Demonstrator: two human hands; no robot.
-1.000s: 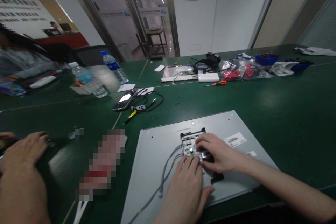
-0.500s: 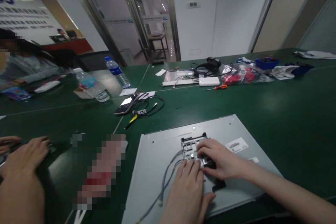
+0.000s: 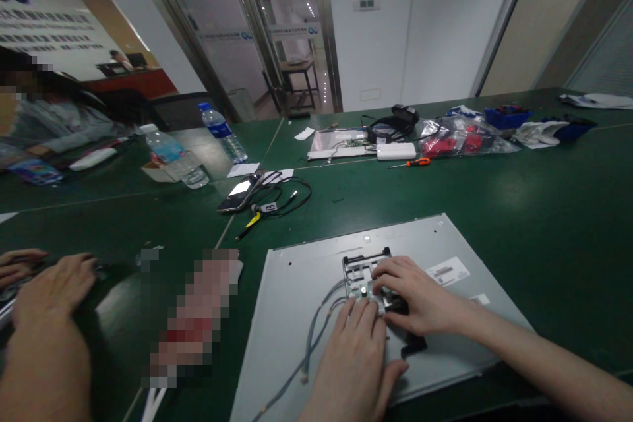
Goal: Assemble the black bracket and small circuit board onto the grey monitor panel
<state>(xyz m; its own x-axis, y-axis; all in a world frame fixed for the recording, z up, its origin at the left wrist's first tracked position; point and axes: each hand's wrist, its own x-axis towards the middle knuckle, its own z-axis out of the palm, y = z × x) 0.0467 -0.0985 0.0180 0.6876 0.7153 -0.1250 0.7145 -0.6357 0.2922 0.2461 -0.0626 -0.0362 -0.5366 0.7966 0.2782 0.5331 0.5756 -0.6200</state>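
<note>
A flat silvery panel [image 3: 297,303] lies on the green table, with a metal bracket and circuit assembly [image 3: 363,270] near its middle. My left hand [image 3: 353,349] rests palm down at the assembly's near edge, fingers extended and thumb apart. From the right, my right hand [image 3: 415,297] curls its fingers over the assembly's right side, around a dark part [image 3: 395,304] that is mostly hidden. Grey cables [image 3: 310,336] run from the assembly's left side towards the near edge. A black piece [image 3: 414,345] lies just below my right hand.
At the left are a co-worker's hands [image 3: 54,283] and a pixelated object [image 3: 198,310]. Further back lie a phone [image 3: 241,192], black cables [image 3: 291,211], bottles [image 3: 222,132], an orange screwdriver [image 3: 418,163], a white box [image 3: 395,151] and plastic bags [image 3: 465,138].
The view has shifted slightly. My hands keep nearly the same pose on the assembly. The co-worker's hand at the left has moved a little.
</note>
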